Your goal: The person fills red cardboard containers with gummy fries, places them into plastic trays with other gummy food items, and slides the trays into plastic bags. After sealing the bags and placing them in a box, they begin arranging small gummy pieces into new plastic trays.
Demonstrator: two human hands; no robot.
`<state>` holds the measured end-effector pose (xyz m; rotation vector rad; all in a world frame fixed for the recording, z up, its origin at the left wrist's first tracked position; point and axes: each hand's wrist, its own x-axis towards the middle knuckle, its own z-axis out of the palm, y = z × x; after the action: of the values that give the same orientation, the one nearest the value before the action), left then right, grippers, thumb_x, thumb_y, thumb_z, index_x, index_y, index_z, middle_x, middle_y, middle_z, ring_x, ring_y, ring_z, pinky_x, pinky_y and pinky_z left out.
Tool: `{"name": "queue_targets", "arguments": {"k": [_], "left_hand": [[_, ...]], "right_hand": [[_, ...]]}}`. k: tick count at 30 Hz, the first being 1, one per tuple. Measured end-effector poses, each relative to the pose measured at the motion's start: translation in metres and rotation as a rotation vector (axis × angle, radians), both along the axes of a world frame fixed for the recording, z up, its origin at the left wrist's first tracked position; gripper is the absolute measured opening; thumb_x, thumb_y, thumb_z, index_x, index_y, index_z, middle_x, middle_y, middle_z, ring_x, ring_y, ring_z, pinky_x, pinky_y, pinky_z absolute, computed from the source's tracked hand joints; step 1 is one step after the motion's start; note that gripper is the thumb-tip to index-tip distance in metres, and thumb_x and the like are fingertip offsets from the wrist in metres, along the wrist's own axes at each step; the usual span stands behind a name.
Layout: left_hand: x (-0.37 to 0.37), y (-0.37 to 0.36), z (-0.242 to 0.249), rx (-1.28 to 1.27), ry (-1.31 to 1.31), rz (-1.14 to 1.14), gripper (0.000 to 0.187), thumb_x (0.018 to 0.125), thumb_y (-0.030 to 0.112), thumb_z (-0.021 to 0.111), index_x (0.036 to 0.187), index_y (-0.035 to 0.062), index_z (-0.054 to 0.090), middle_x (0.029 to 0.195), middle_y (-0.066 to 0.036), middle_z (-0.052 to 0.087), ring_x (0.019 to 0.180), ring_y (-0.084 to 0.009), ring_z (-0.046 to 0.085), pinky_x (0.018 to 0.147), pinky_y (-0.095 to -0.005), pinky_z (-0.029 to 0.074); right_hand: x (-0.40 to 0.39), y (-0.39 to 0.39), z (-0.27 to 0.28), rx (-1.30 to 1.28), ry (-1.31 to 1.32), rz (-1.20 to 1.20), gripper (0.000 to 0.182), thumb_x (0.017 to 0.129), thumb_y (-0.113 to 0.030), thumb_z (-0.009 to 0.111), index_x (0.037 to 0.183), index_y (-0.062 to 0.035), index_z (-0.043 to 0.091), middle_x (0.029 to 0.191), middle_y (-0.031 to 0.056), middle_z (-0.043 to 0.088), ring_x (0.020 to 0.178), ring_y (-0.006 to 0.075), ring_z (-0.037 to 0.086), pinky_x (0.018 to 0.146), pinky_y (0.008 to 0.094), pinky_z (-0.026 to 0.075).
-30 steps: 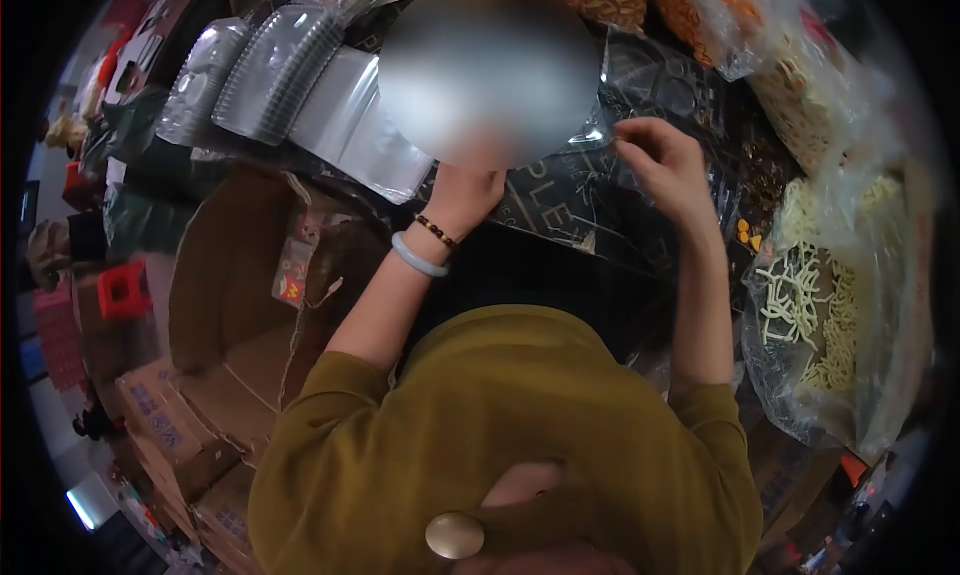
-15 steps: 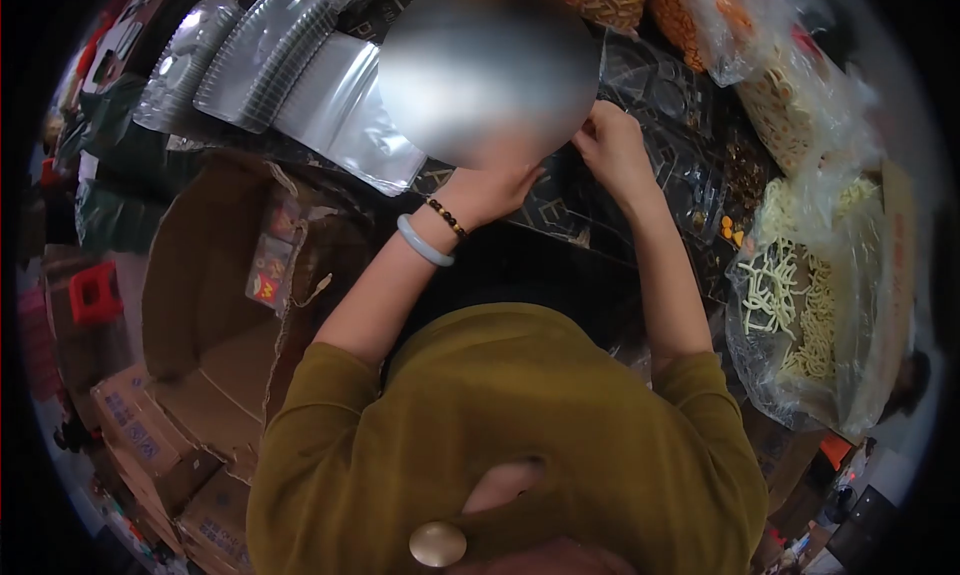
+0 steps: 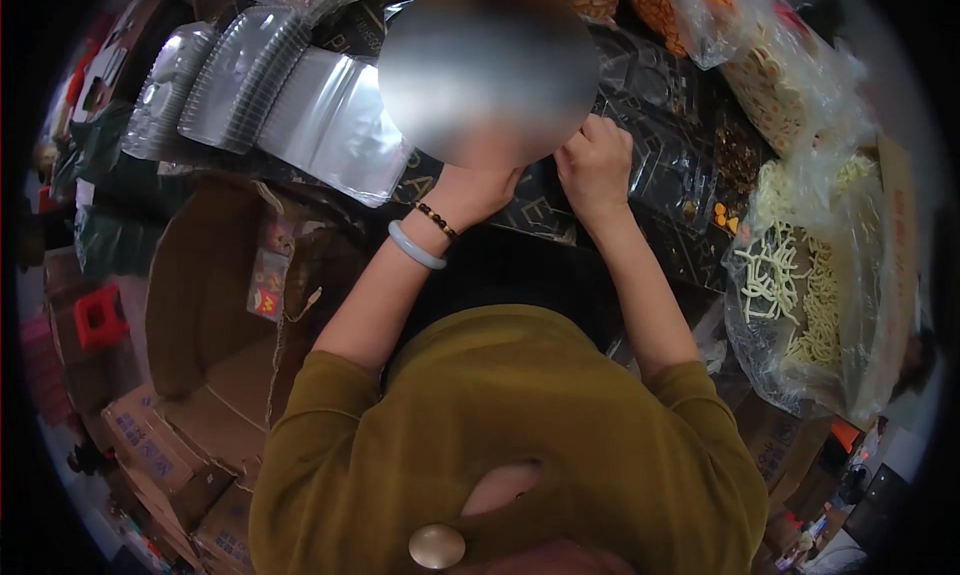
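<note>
My left hand [image 3: 478, 190], with a beaded bracelet and a pale bangle at the wrist, reaches up to the table; a round blurred patch hides most of its fingers. My right hand [image 3: 597, 165] is closed, fingers curled and pressed together at the edge of that patch. Whatever it grips is hidden. Both hands are over a black tablecloth [image 3: 535, 210] with pale lettering. Left of them lies a stack of clear plastic bags [image 3: 330, 125]. Clear ribbed plastic trays [image 3: 240, 80] are stacked beyond the bags.
On the right, a plastic-lined box [image 3: 900, 275] holds pale noodle-like snack sticks [image 3: 770, 275]. Large bags of orange snacks [image 3: 655, 15] stand at the back. Small orange pieces [image 3: 726, 217] lie near the box. An open cardboard box [image 3: 190, 285] is at lower left, beside a red plastic stool [image 3: 102, 317].
The view has shifted slightly, so the trays and bags sit lower and further left. My right hand has moved a little left, towards my left hand; its fingers remain curled.
</note>
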<state>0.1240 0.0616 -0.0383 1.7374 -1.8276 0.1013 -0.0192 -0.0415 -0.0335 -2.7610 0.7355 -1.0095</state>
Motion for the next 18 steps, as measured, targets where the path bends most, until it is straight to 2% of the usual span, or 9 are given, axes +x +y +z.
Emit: {"name": "queue_targets", "arguments": {"k": [6,10,11,13,16,18], "left_hand": [[0.0,-0.002,-0.004,0.019,-0.005,0.0,0.038,0.079,0.011,0.062,0.117,0.0068,0.058,0.108,-0.008,0.056,0.103,-0.0275,0.051,0.087,-0.0388,0.04],[-0.001,-0.002,-0.004,-0.001,-0.027,0.009,0.036,0.08,0.011,0.06,0.116,0.0048,0.058,0.108,-0.008,0.056,0.102,-0.0278,0.052,0.086,-0.0386,0.04],[-0.001,-0.002,-0.002,-0.015,-0.032,0.01,0.036,0.08,0.011,0.059,0.115,0.0039,0.058,0.107,-0.008,0.057,0.101,-0.0274,0.052,0.086,-0.0381,0.04],[-0.002,-0.004,0.0,0.016,-0.058,-0.001,0.037,0.08,0.014,0.059,0.116,0.0058,0.058,0.106,-0.008,0.056,0.1,-0.0269,0.053,0.084,-0.0383,0.04],[-0.009,-0.008,0.009,0.081,-0.085,0.003,0.037,0.081,0.018,0.06,0.118,0.0111,0.059,0.106,-0.007,0.055,0.098,-0.0257,0.052,0.081,-0.0387,0.039],[-0.011,-0.01,0.009,0.093,-0.134,0.01,0.038,0.082,0.022,0.063,0.118,0.0118,0.059,0.105,-0.007,0.055,0.096,-0.0252,0.051,0.08,-0.038,0.039]], "right_hand": [[0.002,0.026,0.002,0.042,0.028,-0.059,0.013,0.077,-0.014,0.066,0.091,-0.0112,0.068,0.089,-0.0001,0.057,0.091,0.0195,0.053,0.085,0.0386,0.03],[0.002,0.029,-0.002,-0.023,0.038,-0.085,0.021,0.08,-0.014,0.062,0.1,-0.0104,0.064,0.095,0.0,0.06,0.096,0.019,0.054,0.091,0.0428,0.027],[0.001,0.03,-0.002,-0.011,0.064,-0.092,0.028,0.08,-0.013,0.059,0.107,-0.0092,0.06,0.096,0.0004,0.062,0.097,0.0185,0.055,0.093,0.0446,0.025],[0.001,0.032,-0.001,-0.002,0.07,-0.109,0.035,0.078,-0.01,0.064,0.113,-0.0112,0.058,0.092,0.0009,0.063,0.096,0.0191,0.056,0.092,0.0449,0.026],[-0.009,0.029,0.005,0.142,0.017,-0.019,0.034,0.079,-0.01,0.059,0.113,-0.0063,0.056,0.093,0.0052,0.064,0.099,0.0211,0.056,0.096,0.0507,0.025],[-0.03,0.018,0.022,0.246,-0.115,-0.018,0.028,0.078,-0.012,0.064,0.104,-0.0034,0.061,0.092,0.0096,0.065,0.092,0.0256,0.06,0.089,0.0431,0.039]]}}
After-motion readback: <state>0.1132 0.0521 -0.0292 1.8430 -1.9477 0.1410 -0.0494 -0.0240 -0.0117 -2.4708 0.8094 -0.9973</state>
